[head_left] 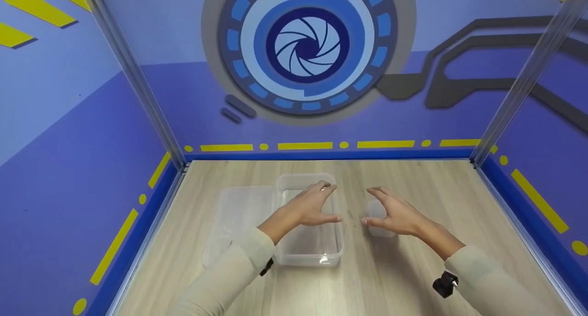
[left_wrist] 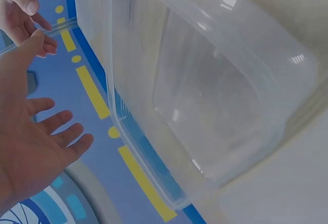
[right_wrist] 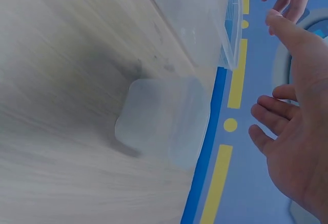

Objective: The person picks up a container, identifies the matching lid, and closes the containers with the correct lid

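A clear rectangular plastic container (head_left: 310, 261) stands with its open top up in the middle of the table. My left hand (head_left: 310, 206) hovers over it, fingers extended and thumb apart, holding nothing. The left wrist view shows the hand (left_wrist: 38, 142) beyond the container's rim (left_wrist: 111, 55). To the right stands a small translucent plastic box (head_left: 382, 229) with rounded corners. Above it is my right hand (head_left: 398, 213), its fingers loosely spread and partly covering the box. The right wrist view shows a gap between the hand (right_wrist: 302, 137) and the small box (right_wrist: 164, 121).
A flat translucent lid (head_left: 243, 215) lies on the wooden table (head_left: 183, 261), close against the container's left side. Blue printed panels (head_left: 193, 100) stand at the back and both sides, with metal posts (head_left: 138, 86) at the back corners.
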The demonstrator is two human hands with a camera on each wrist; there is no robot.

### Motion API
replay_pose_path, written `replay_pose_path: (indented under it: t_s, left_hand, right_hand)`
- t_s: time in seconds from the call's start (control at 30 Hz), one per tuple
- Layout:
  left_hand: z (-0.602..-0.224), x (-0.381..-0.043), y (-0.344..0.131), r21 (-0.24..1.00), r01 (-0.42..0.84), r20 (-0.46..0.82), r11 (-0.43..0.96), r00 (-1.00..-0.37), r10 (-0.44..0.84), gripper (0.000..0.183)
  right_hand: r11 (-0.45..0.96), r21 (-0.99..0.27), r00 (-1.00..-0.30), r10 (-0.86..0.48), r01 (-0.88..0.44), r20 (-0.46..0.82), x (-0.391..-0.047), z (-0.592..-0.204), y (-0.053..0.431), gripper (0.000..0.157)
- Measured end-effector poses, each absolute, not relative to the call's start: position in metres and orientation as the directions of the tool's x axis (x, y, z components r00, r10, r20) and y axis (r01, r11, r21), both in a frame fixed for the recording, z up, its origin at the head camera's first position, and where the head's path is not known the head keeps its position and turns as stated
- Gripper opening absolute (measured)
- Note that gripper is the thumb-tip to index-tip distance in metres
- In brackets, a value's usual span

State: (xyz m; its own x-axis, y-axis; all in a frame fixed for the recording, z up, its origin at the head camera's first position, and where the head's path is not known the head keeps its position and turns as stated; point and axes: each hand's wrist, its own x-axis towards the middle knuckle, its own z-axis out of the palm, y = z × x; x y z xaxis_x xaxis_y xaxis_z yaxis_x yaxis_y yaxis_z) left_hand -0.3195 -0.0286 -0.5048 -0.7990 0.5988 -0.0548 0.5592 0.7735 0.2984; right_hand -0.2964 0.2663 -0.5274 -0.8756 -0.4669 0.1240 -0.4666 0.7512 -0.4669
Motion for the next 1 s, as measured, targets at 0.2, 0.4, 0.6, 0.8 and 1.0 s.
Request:
replay_pose_path:
  t_s: [0.2, 0.4, 0.6, 0.8, 1.0]
  left_hand:
    - [-0.500, -0.325, -0.050, 0.299, 0.532, -0.046, 0.792, -0.821, 0.569, 0.095]
    - [-0.497, -0.331, -0.077, 0.318, 0.492, -0.045, 0.811, -0.846, 0.531, 0.093]
    - [-0.496, -0.336, -0.104, 0.342, 0.461, -0.042, 0.819, -0.863, 0.504, 0.090]
    - [-0.498, -0.340, -0.135, 0.391, 0.379, -0.043, 0.839, -0.903, 0.428, 0.088]
    - [-0.500, -0.341, -0.163, 0.453, 0.321, -0.041, 0.832, -0.925, 0.379, 0.086]
  right_hand:
    - [0.736, -0.483, -0.871, -0.473, -0.474, 0.134, -0.299, -0.526, 0.254, 0.095]
    - [0.725, -0.494, -0.864, -0.486, -0.481, 0.127, -0.301, -0.523, 0.242, 0.096]
    - [0.706, -0.527, -0.865, -0.486, -0.474, 0.126, -0.305, -0.515, 0.228, 0.097]
    - [0.664, -0.588, -0.863, -0.491, -0.462, 0.123, -0.305, -0.516, 0.213, 0.097]
    - [0.636, -0.628, -0.865, -0.487, -0.448, 0.123, -0.308, -0.519, 0.197, 0.097]
